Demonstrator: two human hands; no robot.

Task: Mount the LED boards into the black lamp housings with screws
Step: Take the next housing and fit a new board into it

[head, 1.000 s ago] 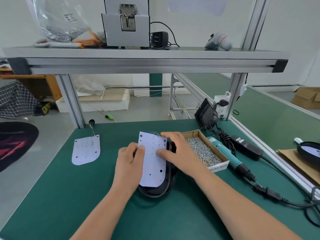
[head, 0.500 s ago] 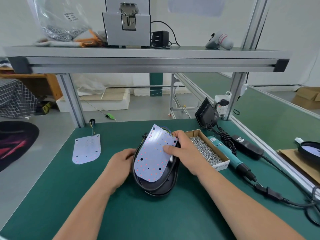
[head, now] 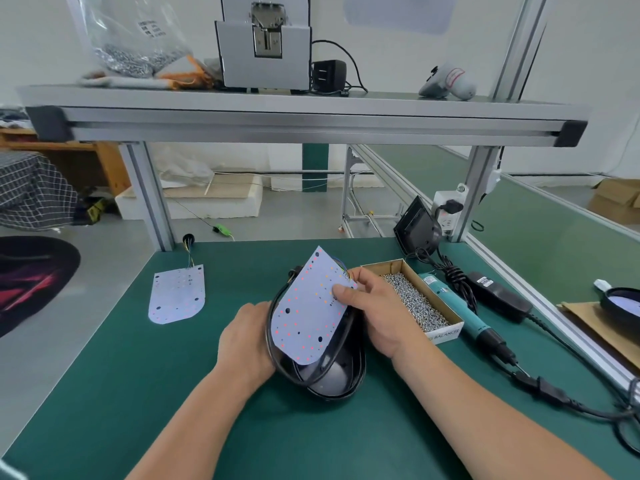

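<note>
Presently, the LED board sits tilted over the black lamp housing, rounded end dipping into the opening, squared end raised clear of the rim. The right hand pinches the board at its upper right edge, thumb on the face. The left hand grips the housing's left side, fingers hidden behind it. The housing rests on the green mat at centre. Just right of it stands a cardboard box of screws, with an electric screwdriver lying beside the box. A second LED board lies flat on the mat, well to the left.
</note>
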